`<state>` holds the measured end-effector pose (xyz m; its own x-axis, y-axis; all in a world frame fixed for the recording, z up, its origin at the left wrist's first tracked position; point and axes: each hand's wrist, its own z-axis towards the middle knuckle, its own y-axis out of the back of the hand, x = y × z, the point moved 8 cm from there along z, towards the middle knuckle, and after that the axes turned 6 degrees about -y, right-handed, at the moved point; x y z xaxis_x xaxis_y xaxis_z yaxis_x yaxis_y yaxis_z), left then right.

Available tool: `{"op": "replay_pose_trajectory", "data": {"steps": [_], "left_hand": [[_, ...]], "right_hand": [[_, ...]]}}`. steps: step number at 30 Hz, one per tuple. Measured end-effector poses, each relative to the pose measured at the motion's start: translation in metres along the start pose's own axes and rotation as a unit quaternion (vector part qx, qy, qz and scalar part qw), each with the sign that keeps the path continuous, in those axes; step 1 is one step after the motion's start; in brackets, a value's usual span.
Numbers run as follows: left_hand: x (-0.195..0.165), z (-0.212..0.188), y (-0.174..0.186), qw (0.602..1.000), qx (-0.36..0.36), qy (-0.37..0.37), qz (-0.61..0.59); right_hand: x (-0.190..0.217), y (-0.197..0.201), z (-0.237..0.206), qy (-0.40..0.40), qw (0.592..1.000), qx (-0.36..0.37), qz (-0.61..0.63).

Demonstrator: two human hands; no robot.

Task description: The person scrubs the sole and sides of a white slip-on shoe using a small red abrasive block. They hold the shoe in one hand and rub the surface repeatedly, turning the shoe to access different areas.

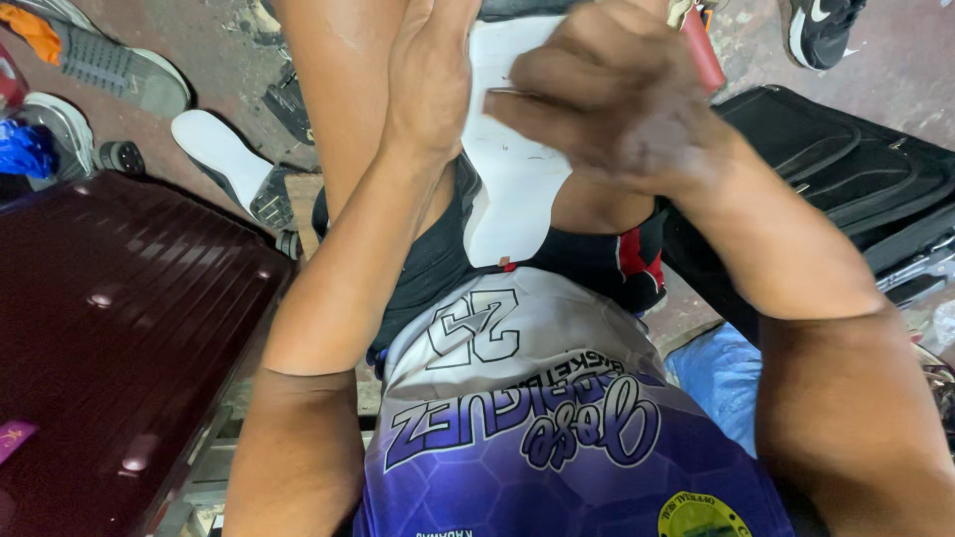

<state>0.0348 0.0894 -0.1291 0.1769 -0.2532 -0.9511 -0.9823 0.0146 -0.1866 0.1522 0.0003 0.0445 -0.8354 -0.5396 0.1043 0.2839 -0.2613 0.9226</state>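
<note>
**Both hands working on a white sole piece above the lap**

Nearest to the camera, the purple and white sports jersey [537, 418] of the person is filling the bottom of the view, and both forearms are rising from it toward the top. Between the knees, a flat white sole-shaped piece [512, 189] is standing nearly upright, its narrow end pointing down to the lap.

Judging from the pose, a cutting or trimming step on this piece is going on, and it is calling for a steady hold and a slow, guided stroke along the edge.

The left hand [430, 75] is lying flat and extended along the left edge of the white piece, pressing on it rather than closing around it. The right hand [607, 94] is clenched over the top right part of the piece; a red tool handle [701, 50] is showing behind its knuckles, but whether the fingers are gripping it I cannot tell.

A dark red ribbed hard suitcase [119, 338] is lying at the left, a black soft bag [846, 169] at the right, and grey sports shoes [109, 65] on the floor.
</note>
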Motion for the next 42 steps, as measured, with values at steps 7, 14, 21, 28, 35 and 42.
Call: {"op": "replay_pose_trajectory", "data": {"steps": [7,14,21,28,35,42], "left_hand": [[0.001,0.000,-0.002,1.000,0.007,-0.007,0.001],[0.005,0.000,0.008,1.000,-0.018,0.001,0.008],[0.006,-0.001,0.007,1.000,-0.018,-0.001,0.002],[0.005,-0.001,0.006,1.000,-0.019,-0.002,0.005],[0.004,0.001,0.012,1.000,-0.027,-0.002,-0.002],[-0.003,0.005,0.027,0.999,-0.037,-0.006,-0.016]], "right_hand": [[-0.008,-0.009,-0.016,0.003,0.999,-0.012,0.040],[-0.013,0.003,-0.019,-0.006,0.999,-0.016,0.050],[-0.007,-0.010,-0.014,-0.013,0.999,0.004,0.039],[-0.008,0.009,-0.012,-0.012,0.999,-0.023,0.034],[-0.034,0.006,-0.045,-0.197,0.951,-0.095,0.220],[-0.064,-0.028,-0.100,-0.374,0.677,-0.183,0.607]]}}
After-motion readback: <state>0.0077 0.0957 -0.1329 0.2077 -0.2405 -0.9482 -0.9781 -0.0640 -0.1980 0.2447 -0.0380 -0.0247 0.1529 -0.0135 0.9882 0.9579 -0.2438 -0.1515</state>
